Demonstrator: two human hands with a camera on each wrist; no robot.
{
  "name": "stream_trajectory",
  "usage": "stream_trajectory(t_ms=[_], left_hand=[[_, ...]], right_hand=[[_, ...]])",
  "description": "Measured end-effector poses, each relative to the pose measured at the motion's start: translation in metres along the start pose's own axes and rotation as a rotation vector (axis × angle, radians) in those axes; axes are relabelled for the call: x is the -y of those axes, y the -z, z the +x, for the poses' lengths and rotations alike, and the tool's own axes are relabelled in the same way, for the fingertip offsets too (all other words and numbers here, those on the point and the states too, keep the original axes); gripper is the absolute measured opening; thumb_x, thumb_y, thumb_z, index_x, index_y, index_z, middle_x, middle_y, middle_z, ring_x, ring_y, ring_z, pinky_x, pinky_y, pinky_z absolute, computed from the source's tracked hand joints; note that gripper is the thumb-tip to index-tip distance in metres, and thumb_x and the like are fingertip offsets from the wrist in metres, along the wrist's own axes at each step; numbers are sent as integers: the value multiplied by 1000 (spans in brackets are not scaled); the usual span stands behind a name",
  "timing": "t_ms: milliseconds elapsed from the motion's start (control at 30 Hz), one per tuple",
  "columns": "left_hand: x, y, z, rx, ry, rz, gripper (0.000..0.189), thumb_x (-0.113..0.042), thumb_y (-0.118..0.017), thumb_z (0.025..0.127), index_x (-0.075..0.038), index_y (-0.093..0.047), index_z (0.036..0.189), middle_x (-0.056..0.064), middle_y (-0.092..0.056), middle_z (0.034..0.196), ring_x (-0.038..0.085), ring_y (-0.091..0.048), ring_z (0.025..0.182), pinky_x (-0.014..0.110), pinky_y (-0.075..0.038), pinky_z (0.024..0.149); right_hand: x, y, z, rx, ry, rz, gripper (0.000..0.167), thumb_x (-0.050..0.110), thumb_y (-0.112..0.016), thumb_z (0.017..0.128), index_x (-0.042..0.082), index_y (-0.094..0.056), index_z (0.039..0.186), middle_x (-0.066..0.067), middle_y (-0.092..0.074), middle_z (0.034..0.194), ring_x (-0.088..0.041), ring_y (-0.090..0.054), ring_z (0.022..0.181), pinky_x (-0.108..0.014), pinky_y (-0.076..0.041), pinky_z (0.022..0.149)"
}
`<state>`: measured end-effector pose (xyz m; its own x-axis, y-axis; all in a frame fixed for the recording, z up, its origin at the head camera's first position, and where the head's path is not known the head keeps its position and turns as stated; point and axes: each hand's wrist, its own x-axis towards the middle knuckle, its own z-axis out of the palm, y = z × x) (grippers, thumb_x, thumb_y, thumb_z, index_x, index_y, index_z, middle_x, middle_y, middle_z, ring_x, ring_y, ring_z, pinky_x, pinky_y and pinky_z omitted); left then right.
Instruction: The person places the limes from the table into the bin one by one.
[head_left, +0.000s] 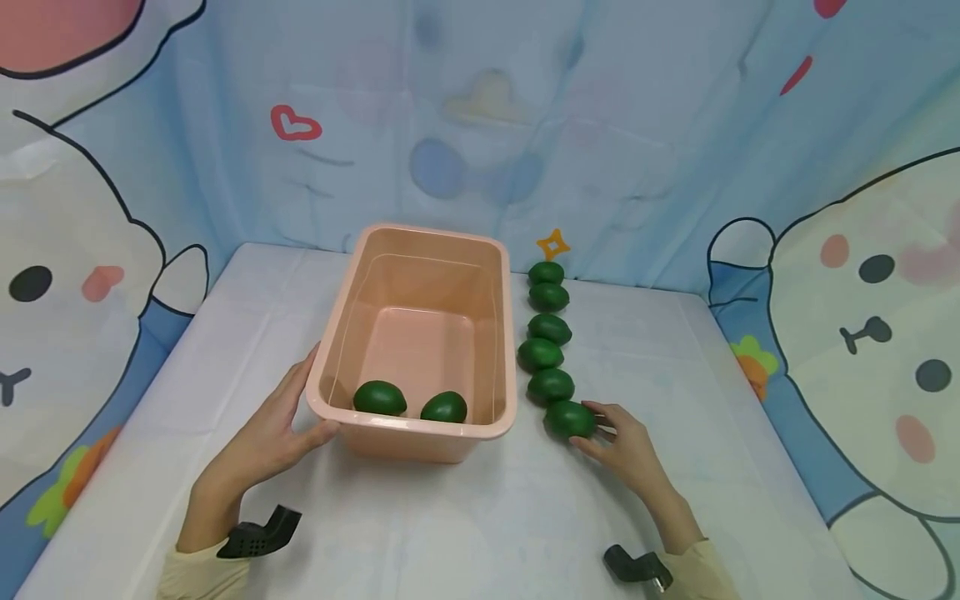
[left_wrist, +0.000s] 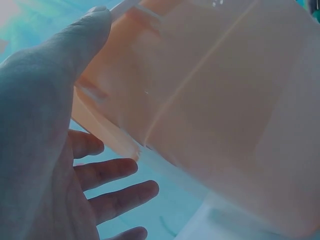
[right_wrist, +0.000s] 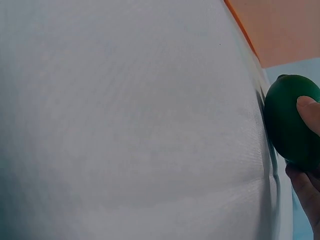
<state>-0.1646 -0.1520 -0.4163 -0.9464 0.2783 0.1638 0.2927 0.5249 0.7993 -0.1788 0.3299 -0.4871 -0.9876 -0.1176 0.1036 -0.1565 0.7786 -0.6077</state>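
Observation:
A peach plastic bin (head_left: pixel 420 446) stands on the white-covered table, with two green limes (head_left: pixel 379 398) inside along its near wall. My left hand (head_left: pixel 273 437) touches the bin's near-left corner; its thumb lies by the rim, and several fingers extend apart below it in the left wrist view. To the right of the bin, several limes (head_left: pixel 550 329) form a row running away from me. My right hand (head_left: pixel 622 446) pinches the nearest lime (head_left: pixel 567 420) between thumb and fingers. The right wrist view shows the thumb on this lime (right_wrist: pixel 290 120), with part of the hand out of frame.
A blue cartoon-print curtain (head_left: pixel 637 167) hangs behind the table and along both sides. White cloth (head_left: pixel 675 375) covers the tabletop. Black wrist devices (head_left: pixel 262 533) sit at both cuffs.

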Motion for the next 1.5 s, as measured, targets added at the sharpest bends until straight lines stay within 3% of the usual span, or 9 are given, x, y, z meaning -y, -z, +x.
stream_trajectory(t_ms=[200, 533, 767, 1000, 1233, 1500], left_hand=[[2, -2, -1, 1, -14, -11, 98, -35, -71, 81, -28, -4, 154, 14, -22, 156, 41, -25, 140, 69, -31, 99], [2, -1, 1, -4, -35, -28, 99, -33, -71, 80, -31, -3, 153, 12, -20, 156, 39, -23, 142, 69, -30, 101], [2, 0, 1, 3, -51, -33, 100, -34, -71, 81, -26, -3, 154, 13, -19, 156, 39, -23, 141, 70, -29, 101], [2, 1, 1, 6, -46, -41, 99, -33, -70, 82, -28, -3, 154, 11, -18, 157, 38, -22, 142, 69, -29, 101], [2, 3, 2, 10, -39, -60, 99, -33, -71, 81, -30, -3, 153, 9, -16, 158, 36, -21, 143, 67, -30, 102], [2, 3, 1, 32, -38, -72, 101, -35, -71, 82, -23, 0, 154, 11, -13, 158, 37, -17, 144, 69, -26, 104]], right_hand=[[1, 1, -3, -2, -16, -2, 64, 26, -81, 75, 3, -55, 128, -14, -58, 117, -33, -60, 108, -38, -54, 87], [6, 5, -7, -30, -9, 2, 64, 27, -80, 75, 3, -54, 129, -14, -57, 119, -34, -59, 110, -39, -53, 87], [17, 10, -7, -55, 18, -25, 63, 20, -81, 75, 4, -53, 129, -14, -57, 119, -33, -59, 110, -38, -54, 85], [38, 23, -4, -87, 52, -42, 63, 18, -81, 75, 6, -53, 130, -11, -57, 118, -29, -60, 109, -37, -54, 83], [69, 35, 0, -142, 142, -41, 64, 15, -82, 73, 5, -54, 130, -10, -58, 118, -27, -60, 108, -38, -55, 81], [105, 43, 2, -159, 202, -22, 64, 17, -83, 73, 9, -55, 130, -5, -58, 117, -22, -59, 108, -38, -55, 81]])
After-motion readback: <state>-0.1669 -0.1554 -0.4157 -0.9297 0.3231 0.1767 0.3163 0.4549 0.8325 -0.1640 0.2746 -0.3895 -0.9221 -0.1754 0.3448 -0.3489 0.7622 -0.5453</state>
